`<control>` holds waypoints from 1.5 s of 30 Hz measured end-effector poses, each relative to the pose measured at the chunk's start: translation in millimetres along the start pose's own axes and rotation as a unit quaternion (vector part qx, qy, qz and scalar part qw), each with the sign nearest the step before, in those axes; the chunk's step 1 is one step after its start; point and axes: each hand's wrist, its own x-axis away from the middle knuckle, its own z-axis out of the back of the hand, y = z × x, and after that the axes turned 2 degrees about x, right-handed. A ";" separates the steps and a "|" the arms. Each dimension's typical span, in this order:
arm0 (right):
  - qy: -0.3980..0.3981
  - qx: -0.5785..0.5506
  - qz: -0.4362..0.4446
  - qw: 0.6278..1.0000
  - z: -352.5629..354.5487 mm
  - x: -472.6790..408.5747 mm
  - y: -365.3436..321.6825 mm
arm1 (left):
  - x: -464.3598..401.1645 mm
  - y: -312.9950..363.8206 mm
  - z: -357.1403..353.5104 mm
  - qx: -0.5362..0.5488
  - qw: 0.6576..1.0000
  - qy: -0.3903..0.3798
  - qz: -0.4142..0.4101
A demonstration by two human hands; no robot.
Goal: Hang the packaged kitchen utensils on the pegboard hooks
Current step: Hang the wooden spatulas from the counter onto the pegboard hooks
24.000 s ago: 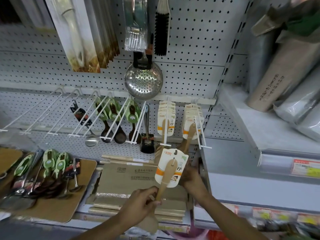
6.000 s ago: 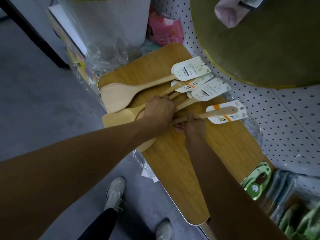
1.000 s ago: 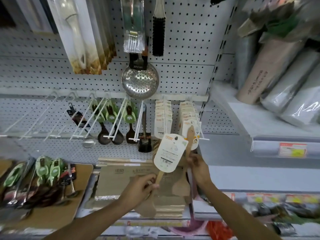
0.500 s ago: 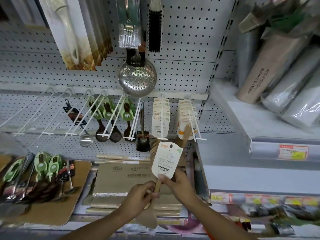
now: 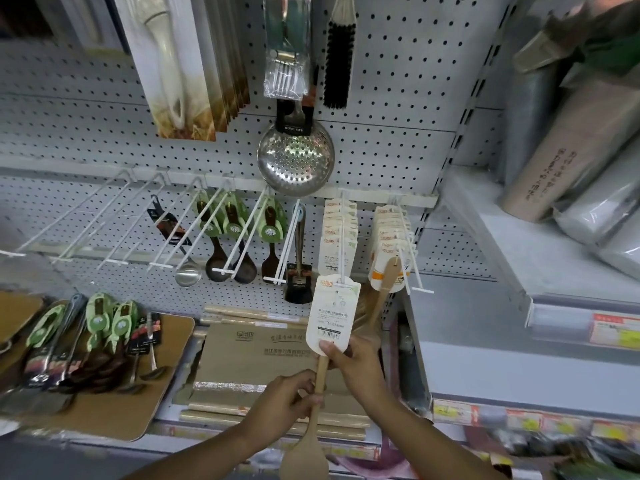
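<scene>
I hold a wooden spatula [image 5: 320,382] with a white card label [image 5: 333,311] upright in front of the pegboard [image 5: 398,140]. My left hand [image 5: 289,398] grips its handle low down. My right hand [image 5: 356,362] pinches the bottom of the card. The card's top sits at the tip of a white hook [image 5: 342,244] that carries several same-labelled spatulas. The hook [image 5: 407,251] to the right holds more of them, with one wooden handle [image 5: 386,289] hanging in front.
Green-carded dark spoons [image 5: 239,233] and a ladle [image 5: 187,271] hang on hooks to the left, a steel skimmer [image 5: 296,157] above. Several bare hooks [image 5: 86,223] stand further left. Loose packaged utensils [image 5: 86,341] lie on a wooden board [image 5: 166,386]. Wrapped rolls [image 5: 571,150] fill the right shelf.
The carded spatula has risen and moved right, from below the hooks to the tip of the left spatula hook. My right hand went from the right hook to the card's bottom.
</scene>
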 end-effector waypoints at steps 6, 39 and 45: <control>0.005 -0.012 0.002 1.000 0.2 -10.5 -2.4 | -5.4 -9.6 1.3 0.017 0.999 -0.008 0.042; -0.098 0.373 0.165 0.908 -36.8 -61.0 -8.6 | 2.3 -25.4 121.3 -0.318 0.930 0.156 -0.095; -0.170 0.422 0.294 0.841 -134.3 -46.7 -49.3 | 87.8 -45.7 205.0 -0.313 0.914 0.224 -0.129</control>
